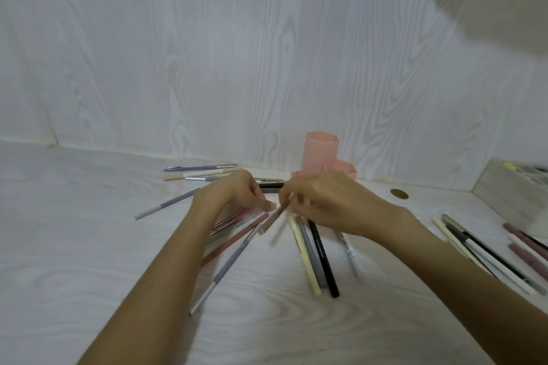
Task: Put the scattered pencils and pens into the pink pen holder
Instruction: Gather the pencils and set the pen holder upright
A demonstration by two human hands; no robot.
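Note:
The pink pen holder (324, 154) stands against the back wall, just behind my hands. My left hand (237, 191) has curled fingers that pinch the upper ends of pens fanning down to the left, among them a grey-violet pen (228, 264) and a reddish pencil (234, 238). My right hand (329, 203) grips a bunch of pens that hang below it: a cream pen (308, 264), a grey one and a black pen (324, 261). A blurred tan pen (272, 218) sits between the two hands.
More pens lie at the back left (201, 172), one grey-violet pen at the left (166, 204), and a group at the right (486, 255). A white wooden box (510, 190) stands at the right. A brass-coloured round cap (399, 193) sits in the tabletop.

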